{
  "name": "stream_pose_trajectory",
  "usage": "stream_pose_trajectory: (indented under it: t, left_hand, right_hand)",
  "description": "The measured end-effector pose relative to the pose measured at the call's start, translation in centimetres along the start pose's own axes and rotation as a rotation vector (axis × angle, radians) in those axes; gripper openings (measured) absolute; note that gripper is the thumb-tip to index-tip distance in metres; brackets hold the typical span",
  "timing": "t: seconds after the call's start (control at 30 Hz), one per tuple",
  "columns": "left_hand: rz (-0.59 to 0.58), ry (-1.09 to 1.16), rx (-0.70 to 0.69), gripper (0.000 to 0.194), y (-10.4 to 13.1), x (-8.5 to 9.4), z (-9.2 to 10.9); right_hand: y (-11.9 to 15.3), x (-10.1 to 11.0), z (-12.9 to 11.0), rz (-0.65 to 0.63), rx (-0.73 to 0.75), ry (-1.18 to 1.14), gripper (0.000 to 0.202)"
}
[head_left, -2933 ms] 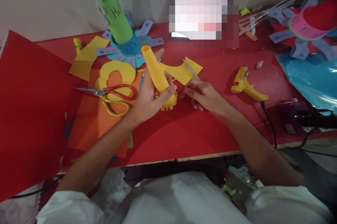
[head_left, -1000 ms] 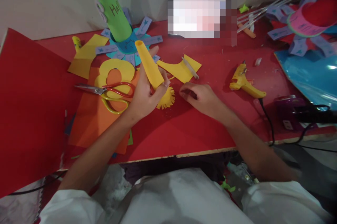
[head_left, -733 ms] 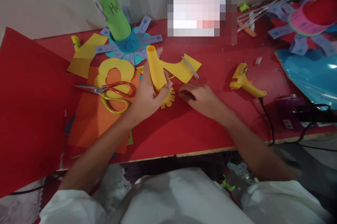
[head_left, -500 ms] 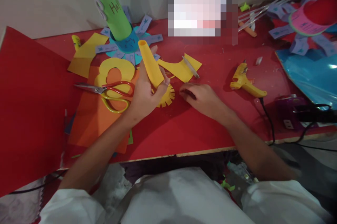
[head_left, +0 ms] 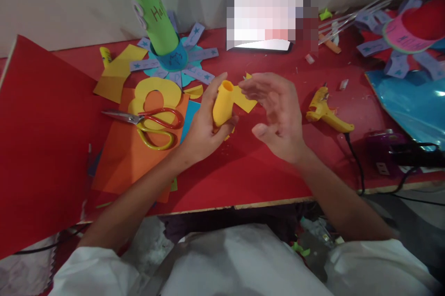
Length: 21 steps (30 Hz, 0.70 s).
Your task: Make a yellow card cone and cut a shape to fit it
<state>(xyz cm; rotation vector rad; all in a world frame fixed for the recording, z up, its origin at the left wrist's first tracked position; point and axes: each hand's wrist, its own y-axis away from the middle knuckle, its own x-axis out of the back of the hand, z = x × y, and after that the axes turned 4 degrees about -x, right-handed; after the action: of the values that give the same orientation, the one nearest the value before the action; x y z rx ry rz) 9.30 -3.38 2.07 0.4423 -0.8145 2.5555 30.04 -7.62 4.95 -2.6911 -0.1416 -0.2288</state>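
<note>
A rolled yellow paper tube [head_left: 223, 105] is held in my left hand [head_left: 205, 124], its open end tilted up and away. To its right my right hand [head_left: 280, 117] is raised with fingers apart and curved, holding nothing. Beneath and behind the hands lies a cut yellow paper piece [head_left: 246, 100]. A fringed yellow piece is mostly hidden under my left hand. Scissors [head_left: 139, 119] with red and yellow handles rest on a yellow ring-shaped cutout [head_left: 170, 86] and orange paper [head_left: 120, 161] to the left.
A green tube [head_left: 153, 13] stands in a blue ring with purple strips behind. On the right are a yellow glue gun [head_left: 323, 110], a purple box [head_left: 384, 143], blue sheeting [head_left: 410, 97] and a pink ring [head_left: 405, 36]. A red board [head_left: 38, 138] rises at left.
My left hand has moved right with the tube, which now points more toward the camera. My right hand has lifted and spread its fingers. Blue paper now shows beside the orange sheet.
</note>
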Motion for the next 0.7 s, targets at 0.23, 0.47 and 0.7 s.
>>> stream_pose_trajectory:
  t: [0.23, 0.47, 0.7]
  left_hand:
    - [0.091, -0.007, 0.063, 0.046, 0.3, -0.4, 0.0]
    - [0.003, 0.093, -0.024, 0.074, 2.1, 3.6, -0.9]
    - [0.217, 0.154, -0.032, 0.06, 3.9, 5.0, -3.9]
  right_hand:
    - [-4.4, -5.1, -2.6, -0.066, -0.079, -0.021, 0.052]
    - [-4.4, -5.5, -1.0, 0.085, -0.149, -0.072, 0.036]
    - [-4.6, -4.3, -1.1, -0.085, -0.024, -0.361, 0.027]
